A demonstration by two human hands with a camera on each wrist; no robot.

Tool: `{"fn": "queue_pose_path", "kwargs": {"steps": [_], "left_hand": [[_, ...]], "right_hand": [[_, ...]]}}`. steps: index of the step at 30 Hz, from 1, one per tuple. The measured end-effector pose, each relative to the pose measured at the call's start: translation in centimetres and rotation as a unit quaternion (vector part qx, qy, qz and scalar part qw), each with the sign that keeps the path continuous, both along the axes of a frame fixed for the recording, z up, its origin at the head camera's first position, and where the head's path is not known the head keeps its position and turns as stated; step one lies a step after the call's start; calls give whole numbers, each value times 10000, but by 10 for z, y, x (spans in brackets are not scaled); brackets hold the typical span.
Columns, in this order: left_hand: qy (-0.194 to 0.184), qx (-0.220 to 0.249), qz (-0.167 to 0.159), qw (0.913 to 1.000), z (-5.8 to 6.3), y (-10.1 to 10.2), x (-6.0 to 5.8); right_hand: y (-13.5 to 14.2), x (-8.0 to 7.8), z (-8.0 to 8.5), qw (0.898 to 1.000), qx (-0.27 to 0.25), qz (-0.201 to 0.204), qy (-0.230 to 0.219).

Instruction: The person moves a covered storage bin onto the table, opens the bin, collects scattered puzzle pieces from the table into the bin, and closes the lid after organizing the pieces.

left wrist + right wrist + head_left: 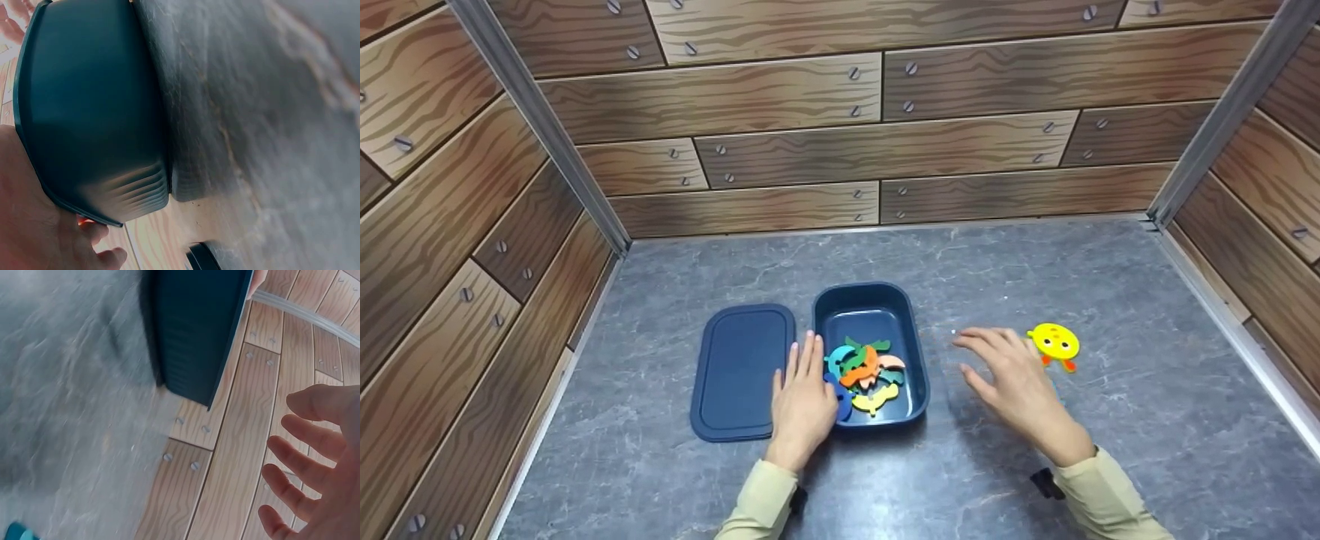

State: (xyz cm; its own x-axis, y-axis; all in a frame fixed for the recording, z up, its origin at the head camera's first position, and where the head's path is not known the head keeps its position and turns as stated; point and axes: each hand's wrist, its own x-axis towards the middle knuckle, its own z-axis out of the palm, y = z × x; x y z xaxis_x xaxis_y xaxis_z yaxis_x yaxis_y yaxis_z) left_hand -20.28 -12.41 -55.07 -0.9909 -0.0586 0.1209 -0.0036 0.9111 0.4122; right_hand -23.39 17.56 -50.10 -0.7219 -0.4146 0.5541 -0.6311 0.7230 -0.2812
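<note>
A dark blue rectangular container (919, 367) stands on the table, its inside facing up. Several flat colourful animal-like pieces lie in its near half, among them an orange one (855, 377), a yellow one (875, 400) and a blue one (842, 401). My left hand (802, 405) rests along the left rim with its fingers stretched forward; in the left wrist view it lies at the rim of the container (95, 101). To the right, my right hand (1016, 382) hovers with fingers spread and nothing held. Just beyond it lies a yellow chick-like piece (1054, 342) with orange feet.
A flat dark blue lid (744, 367) lies left of the container, beside my left hand. Wood-patterned panels (877, 135) enclose the grey marbled table (645, 480) at the back and sides. In the right wrist view a small teal thing (19, 532) shows at the lower left corner.
</note>
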Motion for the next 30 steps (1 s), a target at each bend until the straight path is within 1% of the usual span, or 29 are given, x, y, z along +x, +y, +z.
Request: {"fn": "queue_pose_path", "kwargs": {"steps": [5, 9, 17, 21, 25, 30], "left_hand": [[-8, -10, -5, 10000, 0, 1, 0], [22, -9, -11, 10000, 0, 0, 0], [33, -7, -23, 10000, -2, 1, 0], [10, -24, -25, 10000, -2, 0, 1], [13, -79, -11, 10000, -2, 0, 0], [24, -99, -17, 9999, -1, 0, 0]], "right_hand": [[17, 2, -4, 10000, -3, -54, 12], [27, 5, -8, 9999, -3, -142, -90], [42, 10, -15, 9995, -42, -317, -68], [50, 12, -19, 9990, 6, -432, -125], [58, 14, -23, 9979, 40, -586, -289], [66, 16, -26, 9945, 151, -772, -697]]}}
